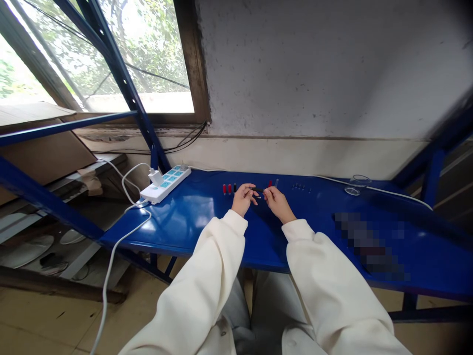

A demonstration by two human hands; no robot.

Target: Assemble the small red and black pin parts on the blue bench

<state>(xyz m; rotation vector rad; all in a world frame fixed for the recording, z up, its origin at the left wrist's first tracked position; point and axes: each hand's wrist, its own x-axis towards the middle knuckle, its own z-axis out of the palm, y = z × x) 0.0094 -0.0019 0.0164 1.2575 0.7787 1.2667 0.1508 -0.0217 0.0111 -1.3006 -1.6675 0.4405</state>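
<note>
Above the blue table, my left hand [243,199] pinches a slim black piece [257,190] too small to identify exactly. My right hand [278,203] has its fingertips closed at the right end of this same piece. A small pale tip [258,197] shows just below it, between the hands. Left of my left hand stand two small red cylinders [224,189] and a black one [235,188]. Just beyond my right hand are a small red piece [270,183] and a clear narrow tube [276,183].
Several tiny clear pieces [298,187] lie right of my hands on the blue table [314,222]. A clear glass dish [357,185] sits farther right, near a white cable. At the left is a white power strip [166,184] with a plug in it. A blurred patch covers something at the right.
</note>
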